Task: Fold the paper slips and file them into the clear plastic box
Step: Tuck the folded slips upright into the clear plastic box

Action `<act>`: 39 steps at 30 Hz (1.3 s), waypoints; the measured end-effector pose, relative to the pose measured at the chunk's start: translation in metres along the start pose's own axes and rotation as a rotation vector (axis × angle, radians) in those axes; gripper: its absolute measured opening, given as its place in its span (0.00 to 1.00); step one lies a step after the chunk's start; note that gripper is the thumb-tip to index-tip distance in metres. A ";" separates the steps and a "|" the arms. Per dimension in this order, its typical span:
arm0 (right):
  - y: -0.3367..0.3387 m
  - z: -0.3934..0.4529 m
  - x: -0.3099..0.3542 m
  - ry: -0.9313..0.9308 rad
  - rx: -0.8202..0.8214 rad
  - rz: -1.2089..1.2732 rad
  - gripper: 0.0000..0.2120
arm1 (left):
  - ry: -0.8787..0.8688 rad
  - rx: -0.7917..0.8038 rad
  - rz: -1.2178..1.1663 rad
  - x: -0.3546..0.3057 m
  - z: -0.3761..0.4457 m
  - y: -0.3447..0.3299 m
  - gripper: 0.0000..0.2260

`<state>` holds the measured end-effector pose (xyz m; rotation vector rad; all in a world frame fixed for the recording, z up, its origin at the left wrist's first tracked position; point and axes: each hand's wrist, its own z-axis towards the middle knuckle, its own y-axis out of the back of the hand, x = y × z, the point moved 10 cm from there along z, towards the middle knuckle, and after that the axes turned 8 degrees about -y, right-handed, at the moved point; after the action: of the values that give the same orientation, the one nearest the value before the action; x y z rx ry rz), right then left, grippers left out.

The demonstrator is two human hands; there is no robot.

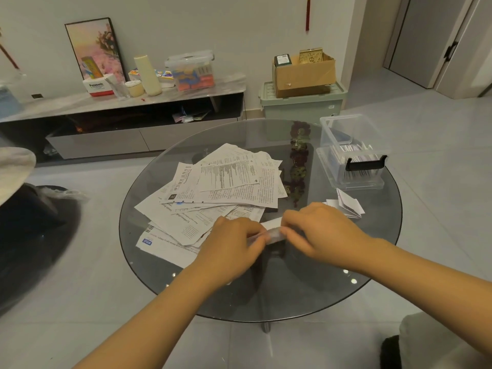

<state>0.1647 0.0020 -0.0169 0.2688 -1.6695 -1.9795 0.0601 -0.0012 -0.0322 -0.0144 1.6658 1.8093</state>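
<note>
A narrow folded paper slip (274,227) is held just above the round glass table (319,288), blurred by motion. My left hand (234,243) pinches its left end and my right hand (316,230) pinches its right end. Behind my hands lies a loose pile of printed paper slips (221,190). The clear plastic box (351,155) stands at the table's right rim with its lid up, holding several folded slips. A few folded slips (348,205) lie on the glass just in front of the box.
A dark flower-shaped table base (299,161) shows through the glass between pile and box. Beyond the table are a low TV cabinet (127,107) with clutter, a green bin (303,102) carrying a cardboard box, and a dark seat (29,217) at left.
</note>
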 end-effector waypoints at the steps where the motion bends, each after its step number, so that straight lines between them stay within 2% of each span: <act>1: 0.000 0.000 -0.003 -0.032 -0.002 0.045 0.11 | 0.040 -0.014 -0.044 0.004 -0.001 0.000 0.08; 5: -0.010 0.005 -0.013 -0.156 0.050 0.169 0.14 | 0.144 -0.034 -0.072 0.012 -0.001 0.000 0.03; 10: -0.023 0.010 -0.017 -0.212 0.076 0.155 0.22 | 0.213 -0.020 -0.061 0.021 0.000 -0.006 0.15; 15: -0.023 0.012 -0.018 -0.169 0.084 0.148 0.19 | 0.243 -0.010 -0.026 0.030 0.001 -0.003 0.19; 20: -0.025 0.006 -0.016 -0.105 0.152 0.070 0.17 | 0.162 -0.015 0.053 0.023 0.001 0.004 0.06; 22: -0.023 0.001 -0.015 -0.096 0.147 0.054 0.17 | 0.080 0.016 0.099 0.015 0.001 -0.001 0.05; 27: -0.021 -0.014 -0.012 -0.084 0.217 0.058 0.20 | -0.103 -0.007 0.167 -0.007 -0.004 -0.002 0.09; 30: -0.022 -0.027 -0.007 -0.042 0.280 0.104 0.19 | -0.145 0.057 0.159 -0.014 -0.006 -0.008 0.17; 33: -0.019 -0.034 -0.004 -0.010 0.264 0.144 0.17 | -0.170 0.137 0.101 -0.015 -0.009 -0.019 0.21; 39: -0.005 -0.036 -0.007 -0.023 0.165 0.185 0.14 | -0.167 0.191 0.020 -0.011 -0.010 -0.027 0.26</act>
<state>0.1863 -0.0247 -0.0307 0.1455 -1.8057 -1.7198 0.0775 -0.0160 -0.0526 0.2315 1.7152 1.6120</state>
